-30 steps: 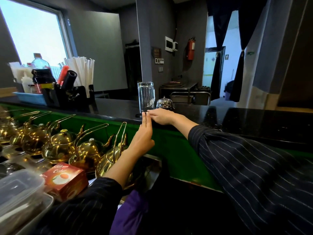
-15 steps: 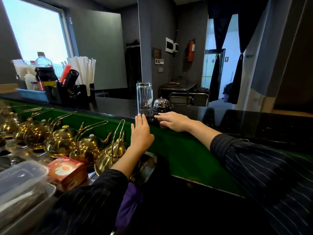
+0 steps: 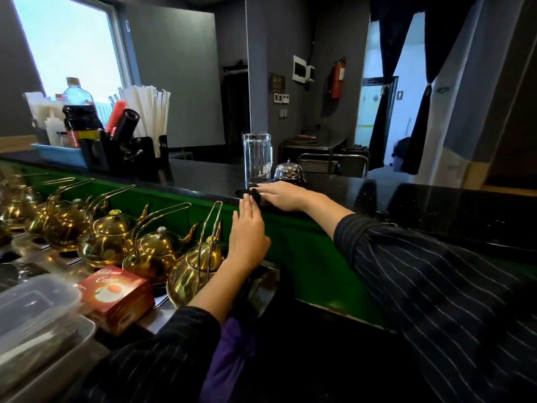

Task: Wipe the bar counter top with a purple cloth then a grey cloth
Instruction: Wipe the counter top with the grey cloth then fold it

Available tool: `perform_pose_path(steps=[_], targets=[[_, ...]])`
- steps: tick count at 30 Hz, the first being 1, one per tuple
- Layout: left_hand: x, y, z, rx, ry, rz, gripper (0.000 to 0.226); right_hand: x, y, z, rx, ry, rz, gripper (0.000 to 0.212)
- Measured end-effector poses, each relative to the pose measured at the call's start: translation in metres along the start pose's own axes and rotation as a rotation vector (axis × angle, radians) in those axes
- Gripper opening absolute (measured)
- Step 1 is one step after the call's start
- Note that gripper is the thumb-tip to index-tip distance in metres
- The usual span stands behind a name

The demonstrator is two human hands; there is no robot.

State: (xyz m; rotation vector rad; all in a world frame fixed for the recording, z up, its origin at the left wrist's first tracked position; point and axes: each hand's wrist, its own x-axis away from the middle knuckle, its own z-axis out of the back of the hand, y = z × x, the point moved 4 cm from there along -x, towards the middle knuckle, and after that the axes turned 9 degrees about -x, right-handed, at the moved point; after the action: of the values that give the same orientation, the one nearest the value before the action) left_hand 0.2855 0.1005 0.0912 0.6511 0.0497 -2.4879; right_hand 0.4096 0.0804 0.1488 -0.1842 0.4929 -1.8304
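Observation:
The black bar counter top (image 3: 406,199) runs across the view above a green front panel (image 3: 305,251). My right hand (image 3: 279,196) lies flat on a small dark cloth (image 3: 252,194) at the counter's near edge, just in front of a glass and a bell. My left hand (image 3: 248,231) rests open against the green panel, its fingertips touching the counter edge beside the cloth. A purple cloth (image 3: 232,359) hangs low under my left forearm, partly hidden by the sleeve.
A tall clear glass (image 3: 257,161) and a chrome call bell (image 3: 288,171) stand on the counter behind my right hand. A black caddy with straws and bottles (image 3: 122,146) is at the left. Several brass teapots (image 3: 110,237), a red box (image 3: 116,295) and plastic tubs (image 3: 32,315) fill the lower shelf.
My right hand slid right along the counter edge with the dark cloth, then came back left towards the glass. My left hand stayed against the green panel.

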Motion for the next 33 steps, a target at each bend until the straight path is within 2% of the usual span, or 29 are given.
perform_pose_path(steps=[6, 12, 16, 20, 28, 33], targets=[[-0.001, -0.001, 0.015, -0.084, -0.11, -0.016, 0.081, 0.037, 0.021, 0.015, 0.122, 0.069, -0.114, 0.046], [0.011, 0.02, 0.022, -0.081, -0.181, -0.01, 0.085, 0.147, 0.07, 0.052, 0.179, 0.153, -0.276, 0.047], [0.022, 0.062, 0.025, -0.049, -0.173, -0.138, 0.091, 0.213, 0.085, 0.07, 0.257, 0.251, -0.399, 0.048], [0.03, 0.113, 0.029, -0.034, -0.201, -0.291, 0.092, 0.223, 0.07, 0.062, 0.356, 0.373, -0.496, 0.048], [0.04, 0.18, 0.024, -0.017, -0.184, -0.321, 0.094, 0.241, 0.068, 0.054, 0.473, 0.512, -0.307, 0.045], [0.052, 0.223, 0.03, -0.02, -0.162, -0.328, 0.095, 0.298, 0.103, 0.073, 0.513, 0.573, -0.324, 0.045]])
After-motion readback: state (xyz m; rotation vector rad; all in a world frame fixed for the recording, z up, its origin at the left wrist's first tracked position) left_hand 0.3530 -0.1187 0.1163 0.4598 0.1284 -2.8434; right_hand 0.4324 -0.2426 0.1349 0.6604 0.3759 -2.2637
